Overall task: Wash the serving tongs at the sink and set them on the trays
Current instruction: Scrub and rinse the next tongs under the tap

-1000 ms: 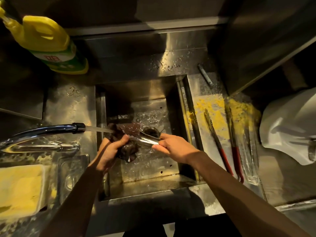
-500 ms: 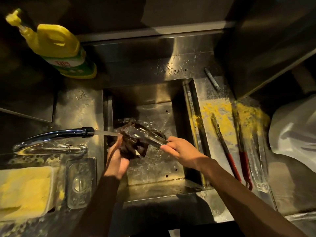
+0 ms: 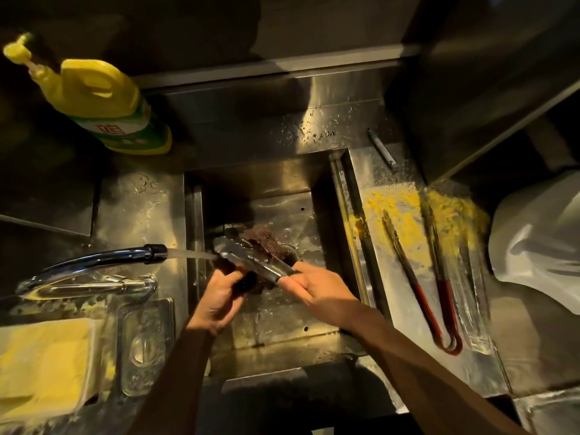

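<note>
One wet steel surface (image 3: pixel 141 215) surrounds a square sink (image 3: pixel 266 177). A yellow-and-green detergent bottle (image 3: pixel 103 105) (red label characters, unreadable) stands at the back left. A curved chrome faucet (image 3: pixel 94 262) runs water. Over the basin, the right hand (image 3: pixel 317 290) pinches the handle end of shiny metal tongs (image 3: pixel 251 262). Their long axis slants up-left, with the tips in the stream. The left hand (image 3: pixel 216 296) grips a dark, rough scouring pad (image 3: pixel 263 243) against them.

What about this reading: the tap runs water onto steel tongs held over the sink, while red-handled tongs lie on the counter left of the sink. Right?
One slip: the head view shows the red-handled tongs on the counter right of the sink, not left. The tap does run water onto the steel tongs held over it.
</note>
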`<state>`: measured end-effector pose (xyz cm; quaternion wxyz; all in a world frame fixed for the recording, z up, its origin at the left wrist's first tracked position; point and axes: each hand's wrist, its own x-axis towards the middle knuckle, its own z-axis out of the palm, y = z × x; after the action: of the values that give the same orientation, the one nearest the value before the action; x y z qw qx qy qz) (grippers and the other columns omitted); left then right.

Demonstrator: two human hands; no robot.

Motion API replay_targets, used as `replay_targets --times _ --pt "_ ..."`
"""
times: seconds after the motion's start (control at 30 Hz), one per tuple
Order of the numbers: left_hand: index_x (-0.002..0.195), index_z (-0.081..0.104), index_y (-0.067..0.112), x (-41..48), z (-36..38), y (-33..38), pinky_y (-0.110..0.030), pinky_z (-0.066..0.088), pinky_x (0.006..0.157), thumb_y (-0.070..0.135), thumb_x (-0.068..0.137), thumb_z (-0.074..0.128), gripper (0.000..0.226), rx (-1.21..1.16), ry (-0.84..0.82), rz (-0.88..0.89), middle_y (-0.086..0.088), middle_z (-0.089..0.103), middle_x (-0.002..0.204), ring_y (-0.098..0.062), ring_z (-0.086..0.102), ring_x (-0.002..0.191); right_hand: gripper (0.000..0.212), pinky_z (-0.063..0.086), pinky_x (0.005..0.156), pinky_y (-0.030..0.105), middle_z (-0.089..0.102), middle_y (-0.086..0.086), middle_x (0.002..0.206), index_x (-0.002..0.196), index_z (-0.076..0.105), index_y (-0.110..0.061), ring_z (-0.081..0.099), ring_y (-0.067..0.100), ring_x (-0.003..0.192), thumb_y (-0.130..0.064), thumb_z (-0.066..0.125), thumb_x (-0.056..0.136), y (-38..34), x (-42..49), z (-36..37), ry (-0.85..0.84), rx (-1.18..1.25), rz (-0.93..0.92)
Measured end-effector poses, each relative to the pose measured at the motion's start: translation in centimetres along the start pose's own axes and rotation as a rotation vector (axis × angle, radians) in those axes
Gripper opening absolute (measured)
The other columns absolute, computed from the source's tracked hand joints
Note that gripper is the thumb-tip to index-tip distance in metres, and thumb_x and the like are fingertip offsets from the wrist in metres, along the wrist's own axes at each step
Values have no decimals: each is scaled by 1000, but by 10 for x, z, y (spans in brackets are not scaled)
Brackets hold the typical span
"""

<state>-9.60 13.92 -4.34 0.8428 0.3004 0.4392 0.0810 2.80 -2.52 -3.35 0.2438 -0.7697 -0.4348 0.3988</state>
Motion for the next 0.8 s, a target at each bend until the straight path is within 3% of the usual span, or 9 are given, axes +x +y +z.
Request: replay_targets --times 0.07,0.13,0.2,0.37,0.43,0.5,0.6,0.73,0.8 --pt "101 65 7 5 -2 0 -28 58 58 25 61 85 48 124 -3 9 -5 76 86 -18 72 78 48 32 77 26 48 -10 88 76 60 -23 51 7 91 -49 34 105 3 0 -9 -14 -74 0" --pt "86 74 10 6 4 -1 -26 58 54 16 80 74 9 103 29 27 0 76 75 -18 71 72 48 29 76 25 44 -13 80 74 56 -24 50 10 88 -50 32 105 0 1 -12 -49 -134 -5" --pt "77 75 15 13 11 -7 -26 57 51 6 83 65 15 18 97 16 1 76 72 -13 72 67 48 32 76 28 51 -9 84 77 57 -25 53 15 87 -51 29 106 -7 4 -9 -84 -170 -26" --pt "89 70 13 16 30 -8 -32 59 55 16 56 80 35 -132 122 -3 -11 73 89 -22 71 80 53 41 95 35 66 10 107 69 53 -23 55 25 120 -51 27 105 -13 10 -4 -85 -82 -28" --pt "85 71 10 14 33 -9 -30 58 57 21 54 89 38 -19 52 -22 -8 72 79 -15 70 70 55 46 90 39 67 10 93 66 52 -21 62 25 104 -53 28 105 -14 17 -10 -68 -50 -30" --pt "102 66 2 14 34 -9 -30 58 61 19 65 84 44 35 75 -39 -14 69 92 -17 70 82 59 46 75 42 59 8 79 69 53 -17 58 22 77 -56 27 104 -13 25 -16 -65 -97 -62" --pt "135 50 4 23 21 -5 -33 59 64 5 90 61 46 -80 181 -28 -13 68 117 -27 63 112 58 45 73 41 55 5 79 67 50 -20 57 22 79 -59 25 103 -11 28 -20 -90 -108 -96" --pt "139 49 8 22 17 8 -44 51 95 7 97 49 42 -56 191 3 -12 57 135 -22 58 117 53 48 78 41 62 5 88 82 62 -15 59 21 79 -54 34 104 2 23 -31 -154 -87 -23" --pt "140 46 5 18 19 7 -38 52 93 6 98 47 43 -28 196 21 -7 54 134 -17 60 107 53 50 78 41 63 5 88 84 62 -16 60 22 79 -57 33 103 3 25 -38 -184 -104 -5"
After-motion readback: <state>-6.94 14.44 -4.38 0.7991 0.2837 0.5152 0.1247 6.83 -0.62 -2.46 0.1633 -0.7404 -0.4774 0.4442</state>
